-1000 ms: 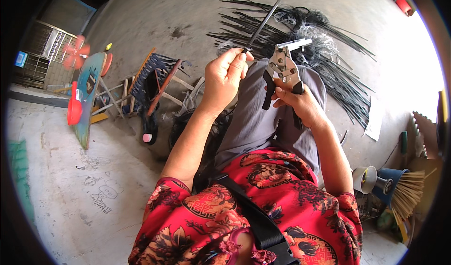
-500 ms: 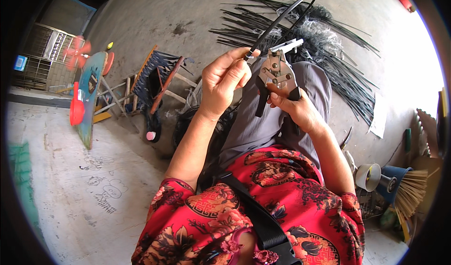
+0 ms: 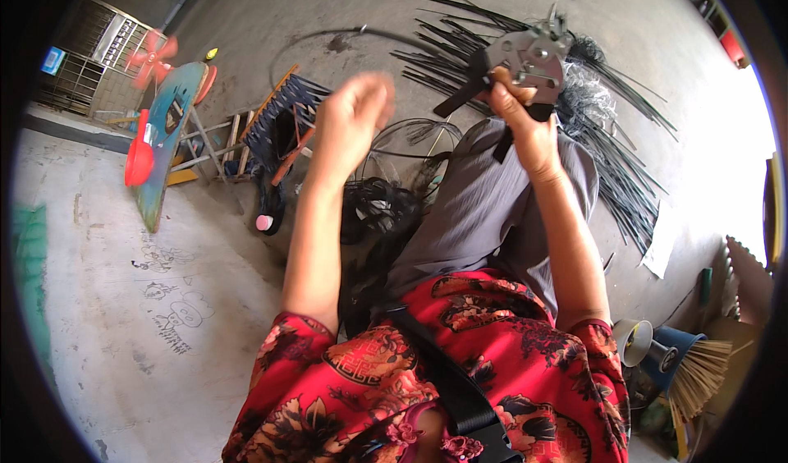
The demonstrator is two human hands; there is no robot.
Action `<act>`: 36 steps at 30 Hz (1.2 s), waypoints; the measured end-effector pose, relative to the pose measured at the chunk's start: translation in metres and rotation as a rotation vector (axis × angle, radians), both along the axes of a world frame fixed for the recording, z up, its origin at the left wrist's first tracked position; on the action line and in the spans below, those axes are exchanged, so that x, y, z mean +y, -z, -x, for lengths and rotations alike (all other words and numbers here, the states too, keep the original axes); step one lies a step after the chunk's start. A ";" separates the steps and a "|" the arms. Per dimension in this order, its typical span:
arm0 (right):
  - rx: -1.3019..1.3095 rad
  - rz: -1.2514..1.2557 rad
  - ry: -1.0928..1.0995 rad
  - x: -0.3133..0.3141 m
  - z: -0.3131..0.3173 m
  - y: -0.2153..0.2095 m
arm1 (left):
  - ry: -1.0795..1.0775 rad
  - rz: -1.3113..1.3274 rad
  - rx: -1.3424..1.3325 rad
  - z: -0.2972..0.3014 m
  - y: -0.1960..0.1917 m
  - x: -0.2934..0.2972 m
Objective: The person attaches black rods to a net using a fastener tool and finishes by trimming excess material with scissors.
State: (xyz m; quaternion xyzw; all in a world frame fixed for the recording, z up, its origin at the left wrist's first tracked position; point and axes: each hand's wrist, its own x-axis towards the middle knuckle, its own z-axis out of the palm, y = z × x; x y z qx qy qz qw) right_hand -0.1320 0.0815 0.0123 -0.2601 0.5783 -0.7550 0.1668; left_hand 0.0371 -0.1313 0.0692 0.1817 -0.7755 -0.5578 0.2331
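Note:
My right hand [image 3: 525, 122] is closed round the dark handles of a plier-like hand tool [image 3: 529, 59] with a riveted grey metal head, held up above my right knee. My left hand [image 3: 359, 110] is raised to its left, smeared by motion, so its fingers cannot be made out. Beyond both hands a thin black cable-like strip [image 3: 402, 33] with a pale spot on it arcs leftward, blurred. One end passes behind the tool; whether anything grips it cannot be told.
A bundle of black strips [image 3: 620, 188] with clear plastic wrap lies beyond my knees. Left stand a folding chair [image 3: 287, 110] and a blue-green board [image 3: 172, 135]. Tangled black strands [image 3: 377, 208] lie by my left leg; a blue bin of sticks [image 3: 677, 364] is right.
My left hand has moved left, away from the tool, and no longer visibly pinches the black strip. The tool has risen up and right in my right hand. The strip has swung leftward.

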 end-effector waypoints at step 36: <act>0.078 -0.695 0.185 0.184 -0.031 0.142 | 0.421 -0.469 -0.029 0.009 0.036 0.066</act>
